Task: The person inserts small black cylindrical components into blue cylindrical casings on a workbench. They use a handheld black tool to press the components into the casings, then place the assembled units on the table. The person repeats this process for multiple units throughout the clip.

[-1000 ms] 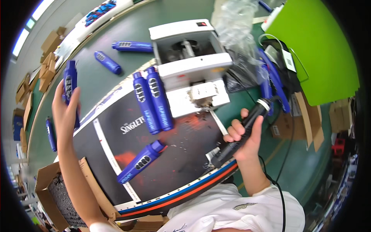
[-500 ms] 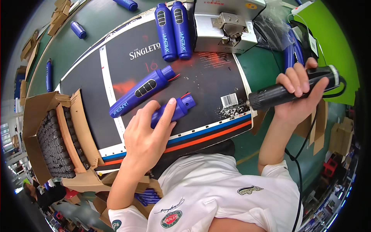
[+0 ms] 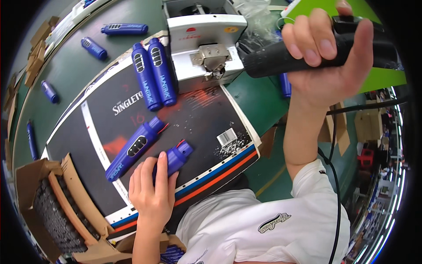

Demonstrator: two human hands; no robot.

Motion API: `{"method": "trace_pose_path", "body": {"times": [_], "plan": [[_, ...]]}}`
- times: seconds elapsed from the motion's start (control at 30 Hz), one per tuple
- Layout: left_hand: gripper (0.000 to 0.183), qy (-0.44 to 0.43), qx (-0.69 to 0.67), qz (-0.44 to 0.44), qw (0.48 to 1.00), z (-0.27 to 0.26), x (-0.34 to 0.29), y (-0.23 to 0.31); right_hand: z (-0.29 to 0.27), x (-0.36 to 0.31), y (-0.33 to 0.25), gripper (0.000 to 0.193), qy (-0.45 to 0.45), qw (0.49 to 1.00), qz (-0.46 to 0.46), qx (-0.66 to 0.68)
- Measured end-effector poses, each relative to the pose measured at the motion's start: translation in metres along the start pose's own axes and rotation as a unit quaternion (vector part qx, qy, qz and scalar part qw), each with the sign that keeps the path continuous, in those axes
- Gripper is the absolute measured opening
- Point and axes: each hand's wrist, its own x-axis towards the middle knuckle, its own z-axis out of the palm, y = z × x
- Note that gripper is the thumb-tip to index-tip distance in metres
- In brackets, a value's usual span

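My left hand point(image 3: 151, 189) is closed around a blue plastic tube point(image 3: 179, 156) lying on the dark printed sheet point(image 3: 193, 127). The tube's open end shows a small hole and a bit of red wire; my fingers hide the rest. Beside it lies a longer blue tube-shaped housing point(image 3: 134, 147) with a black button panel and red wire at its end. My right hand point(image 3: 327, 59) grips a corded black handheld power tool point(image 3: 277, 57), raised at the upper right, apart from the tubes. The tool's tip is not distinct.
White shavings point(image 3: 233, 147) lie near the sheet's right corner. Two blue housings point(image 3: 161, 75) rest against a silver metal box point(image 3: 206, 31) with a latch. More blue housings point(image 3: 125, 29) are scattered at the far left. An open carton point(image 3: 68, 193) holds black parts. A black cable point(image 3: 336, 193) hangs at right.
The view has shifted, so the sheet and box appear further left. My right hand has lifted the power tool up and away from the shavings. My left hand keeps hold of the tube.
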Motion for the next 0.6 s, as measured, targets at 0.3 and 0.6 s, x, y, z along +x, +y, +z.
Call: {"method": "trace_pose_path", "body": {"times": [0.3, 0.6], "plan": [[0.046, -0.003, 0.019, 0.019, 1.0, 0.001, -0.002, -0.003, 0.013, 0.015, 0.02, 0.027, 0.002, 0.997, 0.037, -0.074], [0.046, -0.008, 0.004, 0.001, 1.0, 0.0, -0.004, -0.003, 0.061, 0.042, 0.016, 0.023, 0.036, 0.982, 0.141, -0.118]]}}
